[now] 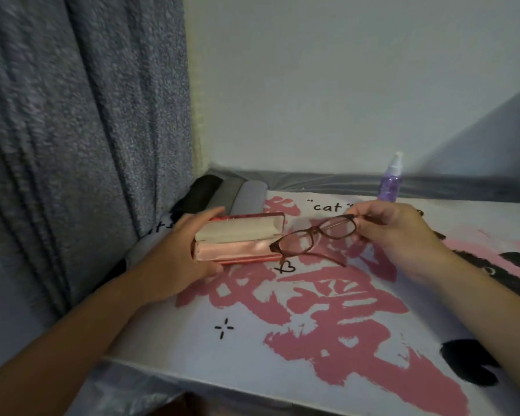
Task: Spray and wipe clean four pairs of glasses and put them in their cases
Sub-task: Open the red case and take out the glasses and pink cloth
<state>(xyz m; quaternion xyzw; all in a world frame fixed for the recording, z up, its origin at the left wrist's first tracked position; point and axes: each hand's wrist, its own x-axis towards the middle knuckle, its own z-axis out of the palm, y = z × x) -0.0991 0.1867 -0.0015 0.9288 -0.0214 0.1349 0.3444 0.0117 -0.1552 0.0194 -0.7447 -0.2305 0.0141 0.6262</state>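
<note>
A red glasses case [240, 240] stands open on the patterned mat, showing its cream lid lining and pink inside. My left hand [180, 253] grips the case at its left end, fingers behind the lid and thumb at the front. My right hand [394, 232] pinches a pair of dark brown-framed glasses [315, 237] by the right side, holding them just above the mat, right beside the open case. One temple arm hangs down toward the mat. A purple spray bottle [391, 181] stands upright behind my right hand.
Three closed cases, black [203, 192], grey [227, 195] and light grey [249, 196], lie side by side behind the red case. A grey curtain [81, 145] hangs at the left. The white mat [282, 340] with pink and black print covers the table; a wall is behind.
</note>
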